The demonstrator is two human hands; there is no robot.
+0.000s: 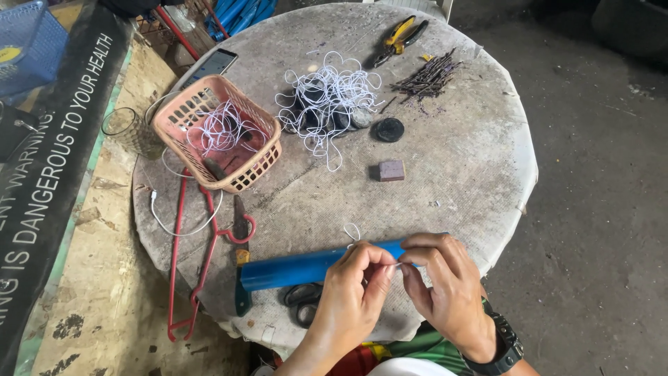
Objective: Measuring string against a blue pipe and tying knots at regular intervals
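1. Near the table's front edge: left hand (355,285) and right hand (445,285), fingertips pinched together on a thin white string (353,233), its small loop curling up just above the knuckles.
2. Directly under both hands: smooth blue tube (306,268), cylindrical, lying flat across the rough, stained round table (480,174).
3. Beneath the tube: black-handled scissors (303,299), partly hidden; beside its left end, a green-handled tool, kind unclear.
4. Farther back, mid-table: tangled heap of white string loops (327,101) over dark round discs, one black disc (390,129) lying apart, a small brownish block (392,170) near it.
5. Back right: bundle of thin dark sticks (428,76); behind it, yellow-handled pliers (400,38).
6. Left side: pink plastic lattice basket (188,111) holding more white loops; red wire hanger (195,257) draped over the table's edge; clear textured glass (129,129) beside the basket.
7. Right wrist: black strap watch (504,345).
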